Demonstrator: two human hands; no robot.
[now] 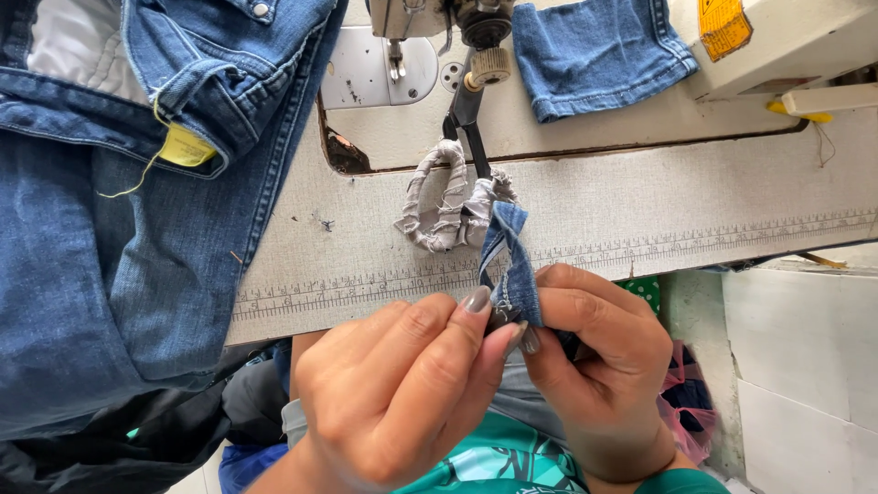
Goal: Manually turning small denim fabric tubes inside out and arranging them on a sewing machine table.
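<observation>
Head view: at lower centre, left hand (393,393) and right hand (599,366) both pinch a narrow folded denim strip (512,265) between thumb and fingertips, just below the scissors (462,119). Keeping the fold edges aligned and taut seems wise.

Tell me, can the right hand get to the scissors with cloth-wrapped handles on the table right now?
Probably not freely: the right hand and left hand both pinch the denim strip. The scissors lie unobstructed just beyond.

Jeans (110,229) cut off left; sewing machine (439,23) (head only) cropped above.
</observation>
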